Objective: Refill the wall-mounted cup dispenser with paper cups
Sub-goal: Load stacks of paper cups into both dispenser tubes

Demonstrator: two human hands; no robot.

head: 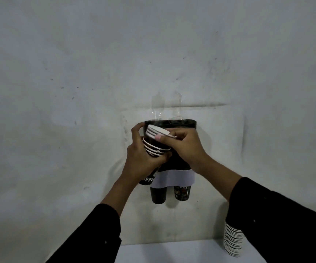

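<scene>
Cups (154, 149) inside left grip (142, 158)

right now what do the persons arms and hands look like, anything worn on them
Both arms wear long black sleeves, the left sleeve and the right sleeve, ending short of the wrists so the forearms show bare. A few tiny pale specks dot the fabric. The left hand and right hand are bare: no gloves, rings, watch or bracelet visible. One right fingernail looks pale pink.

Dim, flat light is falling on the grey wall (77, 73); corners are darkening from ten to two o'clock, edges are bowing, and everything is looking slightly soft.
</scene>
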